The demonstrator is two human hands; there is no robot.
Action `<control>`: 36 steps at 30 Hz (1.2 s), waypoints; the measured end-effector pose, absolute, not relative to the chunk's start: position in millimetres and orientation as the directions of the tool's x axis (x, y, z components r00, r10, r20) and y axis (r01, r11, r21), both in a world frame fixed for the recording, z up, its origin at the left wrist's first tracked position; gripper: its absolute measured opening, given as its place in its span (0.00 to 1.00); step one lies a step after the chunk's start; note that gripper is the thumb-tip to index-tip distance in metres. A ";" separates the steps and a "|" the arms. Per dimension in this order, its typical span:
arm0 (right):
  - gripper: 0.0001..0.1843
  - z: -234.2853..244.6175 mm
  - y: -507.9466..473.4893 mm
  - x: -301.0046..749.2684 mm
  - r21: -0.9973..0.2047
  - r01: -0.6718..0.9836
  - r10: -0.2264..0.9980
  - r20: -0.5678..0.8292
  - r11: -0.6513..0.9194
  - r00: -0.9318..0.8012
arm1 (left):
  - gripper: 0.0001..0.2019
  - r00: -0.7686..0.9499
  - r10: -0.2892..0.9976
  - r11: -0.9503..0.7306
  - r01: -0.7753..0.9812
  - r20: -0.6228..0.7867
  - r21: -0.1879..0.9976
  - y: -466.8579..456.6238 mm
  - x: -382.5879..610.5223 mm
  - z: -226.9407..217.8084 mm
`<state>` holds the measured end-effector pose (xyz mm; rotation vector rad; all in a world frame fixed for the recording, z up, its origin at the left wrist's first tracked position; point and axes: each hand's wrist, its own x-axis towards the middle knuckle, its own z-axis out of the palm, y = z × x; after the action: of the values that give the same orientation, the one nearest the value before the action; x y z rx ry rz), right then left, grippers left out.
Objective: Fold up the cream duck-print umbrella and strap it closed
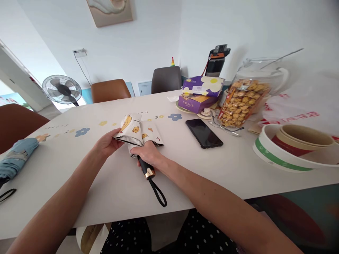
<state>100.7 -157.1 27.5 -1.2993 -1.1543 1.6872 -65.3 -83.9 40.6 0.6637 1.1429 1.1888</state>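
A white folding umbrella [134, 129] with yellow cartoon prints lies across the middle of the table, its canopy loosely folded in flaps. My left hand [107, 143] pinches the edge of the left flap between thumb and fingers. Around the base of the canopy, just above the black handle [144, 165], my right hand [148, 153] is closed, thumb on top; some of its fingers are hidden underneath. The handle has a gold-coloured band and a black wrist strap [158, 192] pointing towards me.
A blue folded umbrella [18, 157] lies at the table's left. To the right are a black phone [203, 133], glasses [227, 129], a snack jar [242, 102], a purple box [194, 103], a tissue pack [202, 85] and paper bowls [286, 158]. Chairs [109, 90] stand behind the table [119, 197].
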 end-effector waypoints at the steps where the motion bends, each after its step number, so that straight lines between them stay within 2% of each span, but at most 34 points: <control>1: 0.10 28.3 -156.6 100.7 -0.929 -0.031 0.903 -0.350 -0.368 -0.250 | 0.07 -0.057 0.952 0.261 -0.365 -0.301 0.894 -84.3 -64.2 40.8; 3: 0.10 29.9 -155.8 101.0 -0.913 -0.068 0.892 -0.375 -0.403 -0.251 | 0.05 -0.137 0.975 0.122 -0.334 -0.176 0.935 -86.9 -61.9 43.8; 5: 0.12 30.9 -154.9 101.5 -0.896 -0.086 0.879 -0.403 -0.436 -0.255 | 0.04 -0.254 0.966 -0.112 -0.214 0.056 0.970 -92.4 -59.2 49.9; 7: 0.14 30.8 -153.9 101.8 -0.885 -0.081 0.868 -0.427 -0.459 -0.254 | 0.05 -0.329 0.883 -0.357 -0.010 0.334 0.934 -99.3 -56.9 57.0; 9: 0.16 30.1 -153.0 101.9 -0.878 -0.068 0.859 -0.444 -0.474 -0.256 | 0.09 -0.334 0.800 -0.476 0.153 0.498 0.866 -103.8 -56.9 62.1; 11: 0.15 29.8 -152.6 101.8 -0.875 -0.063 0.854 -0.449 -0.480 -0.261 | 0.13 -0.322 0.825 -0.418 0.203 0.464 0.885 -103.2 -61.0 63.3; 13: 0.13 30.2 -152.8 101.6 -0.875 -0.069 0.855 -0.448 -0.480 -0.259 | 0.14 -0.306 0.909 -0.226 0.205 0.282 0.952 -97.7 -68.6 60.8; 16: 0.13 31.3 -153.6 101.3 -0.878 -0.083 0.864 -0.441 -0.472 -0.244 | 0.12 -0.261 0.965 0.026 0.228 0.036 0.973 -87.4 -80.1 55.0; 21: 0.13 31.3 -154.4 101.2 -0.886 -0.093 0.872 -0.419 -0.454 -0.253 | 0.16 -0.137 0.979 0.166 0.105 -0.152 0.980 -79.9 -84.0 47.2; 24: 0.12 31.7 -154.9 101.2 -0.886 -0.084 0.870 -0.424 -0.456 -0.251 | 0.15 -0.150 0.970 0.192 -0.007 -0.191 0.981 -78.4 -81.4 40.7; 27: 0.12 32.1 -155.4 100.7 -0.887 -0.105 0.876 -0.415 -0.449 -0.244 | 0.14 -0.178 0.965 0.189 -0.039 -0.193 0.981 -79.1 -79.2 38.2; 32: 0.12 31.5 -153.6 101.1 -0.886 -0.129 0.879 -0.406 -0.446 -0.250 | 0.18 -0.111 0.992 0.057 0.048 -0.051 0.997 -87.3 -78.3 52.3; 36: 0.13 32.3 -151.8 102.0 -0.870 -0.123 0.864 -0.440 -0.478 -0.245 | 0.17 -0.193 0.980 -0.020 0.145 0.048 0.989 -90.4 -88.4 64.9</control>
<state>102.0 -151.8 32.3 -1.2989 -0.9542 1.8035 -88.4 -90.4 64.9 1.2409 1.4464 1.3095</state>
